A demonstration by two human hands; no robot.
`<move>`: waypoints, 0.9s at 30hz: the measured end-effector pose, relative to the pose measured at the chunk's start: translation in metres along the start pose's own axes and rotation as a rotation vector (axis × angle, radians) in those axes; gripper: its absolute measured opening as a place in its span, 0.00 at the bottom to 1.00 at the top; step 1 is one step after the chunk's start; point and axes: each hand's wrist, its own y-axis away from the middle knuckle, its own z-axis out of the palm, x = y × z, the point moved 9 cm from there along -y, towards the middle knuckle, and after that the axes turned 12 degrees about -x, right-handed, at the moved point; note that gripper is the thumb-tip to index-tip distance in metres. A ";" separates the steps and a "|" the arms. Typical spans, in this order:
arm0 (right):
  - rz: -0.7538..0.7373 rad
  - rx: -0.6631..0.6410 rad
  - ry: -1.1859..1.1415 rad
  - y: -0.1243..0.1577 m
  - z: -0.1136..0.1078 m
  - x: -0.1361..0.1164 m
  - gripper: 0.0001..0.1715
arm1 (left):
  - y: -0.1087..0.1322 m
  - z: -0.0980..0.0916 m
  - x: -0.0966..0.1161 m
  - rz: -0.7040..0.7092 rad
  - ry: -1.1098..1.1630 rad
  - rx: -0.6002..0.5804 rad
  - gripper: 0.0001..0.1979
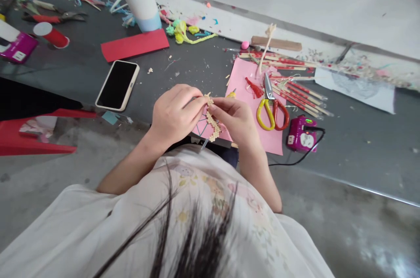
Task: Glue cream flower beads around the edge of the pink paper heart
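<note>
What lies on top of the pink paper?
Scissors and a red tassel lie on the pink paper. The right hand, pinching a cream beaded strand with the left hand, covers its near-left part; anything there is hidden.

Behind my fingers point(193, 105), toward my chest, I wear a loose off-white top point(210, 208) with a pale print of small flowers in pink, yellow and green. Its wide sleeves end far back from my left hand point(175, 114) and right hand point(238, 123), so both forearms are bare. Dark strands of my hair point(197, 243) lie over the cloth.
</note>
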 end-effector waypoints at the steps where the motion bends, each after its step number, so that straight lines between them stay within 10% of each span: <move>1: 0.002 0.001 0.008 0.000 0.000 0.000 0.14 | 0.000 0.001 0.000 0.002 0.013 -0.007 0.07; 17: 0.040 0.068 -0.019 0.002 0.000 0.000 0.11 | 0.012 -0.028 -0.032 -0.274 0.275 0.255 0.04; 27: 0.037 0.066 0.075 0.002 0.004 -0.005 0.11 | 0.008 0.014 -0.062 -0.419 0.997 0.055 0.11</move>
